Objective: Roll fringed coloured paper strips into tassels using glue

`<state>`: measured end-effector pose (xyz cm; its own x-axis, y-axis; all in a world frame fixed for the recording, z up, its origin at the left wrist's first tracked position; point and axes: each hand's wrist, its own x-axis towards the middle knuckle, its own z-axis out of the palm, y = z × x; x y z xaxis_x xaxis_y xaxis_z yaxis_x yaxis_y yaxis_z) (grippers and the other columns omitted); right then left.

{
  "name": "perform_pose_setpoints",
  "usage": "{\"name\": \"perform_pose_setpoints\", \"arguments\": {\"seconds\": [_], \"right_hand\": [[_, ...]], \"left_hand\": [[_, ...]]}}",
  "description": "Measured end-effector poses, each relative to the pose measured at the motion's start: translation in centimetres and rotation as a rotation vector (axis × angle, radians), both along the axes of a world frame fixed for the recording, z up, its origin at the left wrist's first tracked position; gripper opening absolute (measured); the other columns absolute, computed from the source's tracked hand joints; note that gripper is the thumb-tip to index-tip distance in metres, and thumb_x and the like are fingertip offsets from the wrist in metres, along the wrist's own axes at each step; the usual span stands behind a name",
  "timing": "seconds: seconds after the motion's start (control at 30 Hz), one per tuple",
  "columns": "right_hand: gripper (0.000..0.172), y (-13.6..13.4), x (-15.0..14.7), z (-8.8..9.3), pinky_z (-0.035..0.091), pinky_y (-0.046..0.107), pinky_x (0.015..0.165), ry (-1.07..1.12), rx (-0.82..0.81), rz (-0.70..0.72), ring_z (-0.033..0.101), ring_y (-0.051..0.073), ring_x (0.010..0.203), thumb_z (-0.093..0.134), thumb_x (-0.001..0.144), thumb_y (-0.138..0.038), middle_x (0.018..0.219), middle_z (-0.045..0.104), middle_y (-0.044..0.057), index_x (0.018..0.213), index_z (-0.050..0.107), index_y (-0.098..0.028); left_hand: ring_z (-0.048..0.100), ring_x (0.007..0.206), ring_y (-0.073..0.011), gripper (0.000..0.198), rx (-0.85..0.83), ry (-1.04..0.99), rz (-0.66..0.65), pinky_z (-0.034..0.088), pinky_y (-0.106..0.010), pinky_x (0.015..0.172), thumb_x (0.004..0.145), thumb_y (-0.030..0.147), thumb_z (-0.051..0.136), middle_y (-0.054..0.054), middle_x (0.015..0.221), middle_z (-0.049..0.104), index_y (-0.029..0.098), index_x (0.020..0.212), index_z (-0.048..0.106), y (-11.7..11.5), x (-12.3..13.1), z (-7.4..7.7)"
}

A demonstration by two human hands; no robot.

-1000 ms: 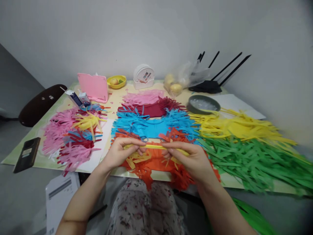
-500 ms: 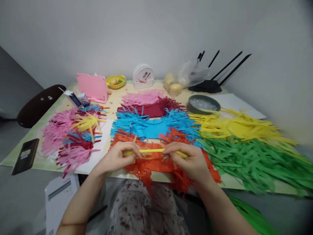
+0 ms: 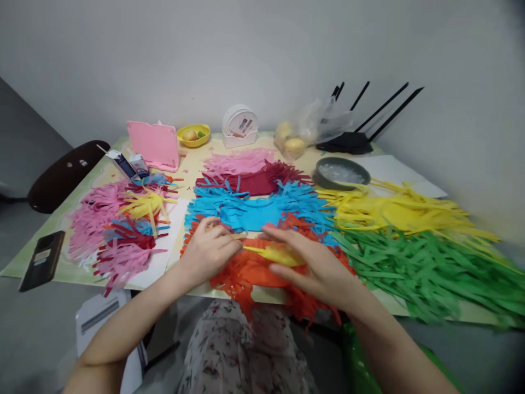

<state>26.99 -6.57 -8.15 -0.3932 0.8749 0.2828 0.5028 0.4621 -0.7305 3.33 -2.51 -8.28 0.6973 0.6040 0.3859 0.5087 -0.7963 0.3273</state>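
Note:
My left hand (image 3: 209, 251) is closed, its fingertips pinched on the left end of a rolled yellow paper strip (image 3: 273, 253). My right hand (image 3: 309, 265) curls over the strip's right part, fingers partly stretched and a little blurred. Both hands hover just above a fringed orange paper piece (image 3: 246, 271) at the table's near edge. Behind it lies a fringed blue paper piece (image 3: 254, 210).
Dark red (image 3: 256, 183) and pink (image 3: 240, 161) fringed pieces lie farther back. Yellow (image 3: 402, 210) and green (image 3: 426, 268) strips fill the right side. A mixed fringe pile (image 3: 118, 224), a phone (image 3: 41, 260), a pink case (image 3: 152, 145), a grey bowl (image 3: 342, 172) and a router (image 3: 348, 143) are also on the table.
The yellow strip was stretched level between both hands. Now the hands have come closer together and dropped toward the orange piece, with the strip shorter and bunched under my right fingers.

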Motion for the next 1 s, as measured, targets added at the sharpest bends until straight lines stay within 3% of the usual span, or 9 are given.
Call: {"name": "perform_pose_setpoints", "arguments": {"seconds": [0.07, 0.13, 0.23, 0.3, 0.43, 0.57, 0.73, 0.9, 1.0], "right_hand": [[0.035, 0.7, -0.4, -0.3, 0.05, 0.04, 0.096, 0.081, -0.141, -0.009, 0.065, 0.025, 0.111, 0.063, 0.087, -0.036, 0.12, 0.07, 0.009, 0.12, 0.067, -0.024], [0.025, 1.4, -1.2, -0.7, 0.055, 0.034, 0.082, 0.221, -0.325, 0.091, 0.07, 0.022, 0.093, 0.061, 0.088, -0.039, 0.101, 0.076, 0.007, 0.1, 0.074, -0.022], [0.028, 1.5, -2.6, -1.4, 0.052, 0.025, 0.057, 0.464, -0.614, 0.171, 0.066, 0.015, 0.06, 0.068, 0.081, -0.045, 0.067, 0.073, 0.003, 0.079, 0.072, -0.017], [0.028, 1.2, -3.3, -1.6, 0.049, 0.022, 0.053, 0.588, -0.693, 0.134, 0.062, 0.012, 0.053, 0.074, 0.076, -0.044, 0.06, 0.068, 0.0, 0.075, 0.07, -0.016], [0.022, 0.8, -4.5, -1.3, 0.049, 0.022, 0.054, 0.753, -0.594, 0.071, 0.062, 0.011, 0.054, 0.076, 0.075, -0.039, 0.059, 0.067, -0.001, 0.079, 0.07, -0.019], [0.019, 2.2, -4.7, -0.6, 0.053, 0.027, 0.064, 0.769, -0.393, 0.02, 0.067, 0.014, 0.062, 0.074, 0.077, -0.039, 0.067, 0.071, 0.001, 0.085, 0.073, -0.021], [0.02, 4.9, -3.7, -0.3, 0.054, 0.031, 0.072, 0.671, -0.257, -0.063, 0.068, 0.017, 0.071, 0.07, 0.082, -0.039, 0.072, 0.072, 0.002, 0.089, 0.068, -0.021], [0.016, 6.5, -3.5, -0.9, 0.051, 0.028, 0.074, 0.64, -0.142, -0.185, 0.067, 0.015, 0.074, 0.067, 0.084, -0.035, 0.076, 0.07, 0.0, 0.089, 0.061, -0.022], [0.013, 8.2, -2.3, -1.2, 0.05, 0.029, 0.077, 0.44, -0.009, -0.155, 0.067, 0.017, 0.083, 0.059, 0.089, -0.033, 0.092, 0.072, 0.004, 0.092, 0.064, -0.021]], "left_hand": [[0.068, 0.092, -0.0189, 0.022, 0.058, -0.016, -0.08, 0.038, -0.05, 0.105, 0.094, 0.018, 0.049, -0.004, 0.088, 0.076, 0.024, 0.09, 0.069, 0.1, -0.2, -0.1], [0.069, 0.094, -0.0185, 0.019, 0.044, -0.079, -0.155, 0.04, -0.048, 0.105, 0.092, 0.02, 0.053, -0.003, 0.093, 0.077, 0.027, 0.094, 0.07, 0.1, -0.5, -0.2], [0.07, 0.098, -0.0192, 0.018, 0.021, -0.189, -0.167, 0.042, -0.046, 0.104, 0.089, 0.023, 0.059, -0.003, 0.101, 0.077, 0.03, 0.102, 0.07, 0.1, -1.0, -0.7], [0.069, 0.101, -0.0197, 0.021, 0.051, -0.259, -0.121, 0.04, -0.046, 0.105, 0.088, 0.022, 0.06, -0.003, 0.103, 0.076, 0.031, 0.104, 0.07, 0.1, -1.1, -1.5], [0.07, 0.093, -0.0178, 0.018, 0.089, -0.458, 0.068, 0.039, -0.044, 0.103, 0.088, 0.018, 0.06, -0.002, 0.092, 0.077, 0.027, 0.097, 0.072, 0.0, 0.5, -2.8], [0.068, 0.093, -0.0185, 0.013, -0.205, -0.733, 0.212, 0.048, -0.036, 0.091, 0.086, 0.021, 0.063, -0.006, 0.093, 0.076, 0.022, 0.089, 0.075, 0.4, 2.8, -2.3], [0.067, 0.102, -0.0224, 0.015, -0.592, -0.853, 0.219, 0.05, -0.036, 0.094, 0.083, 0.024, 0.064, -0.009, 0.104, 0.075, 0.019, 0.087, 0.077, 2.3, 4.3, -0.8], [0.065, 0.107, -0.0234, 0.016, -0.66, -0.89, 0.176, 0.048, -0.038, 0.098, 0.081, 0.029, 0.066, -0.01, 0.106, 0.074, 0.018, 0.086, 0.077, 4.5, 5.7, -1.2], [0.067, 0.1, -0.0222, 0.016, -0.65, -0.915, 0.26, 0.049, -0.036, 0.094, 0.08, 0.03, 0.068, -0.009, 0.102, 0.075, 0.017, 0.086, 0.076, 5.9, 6.1, -1.8]]}}
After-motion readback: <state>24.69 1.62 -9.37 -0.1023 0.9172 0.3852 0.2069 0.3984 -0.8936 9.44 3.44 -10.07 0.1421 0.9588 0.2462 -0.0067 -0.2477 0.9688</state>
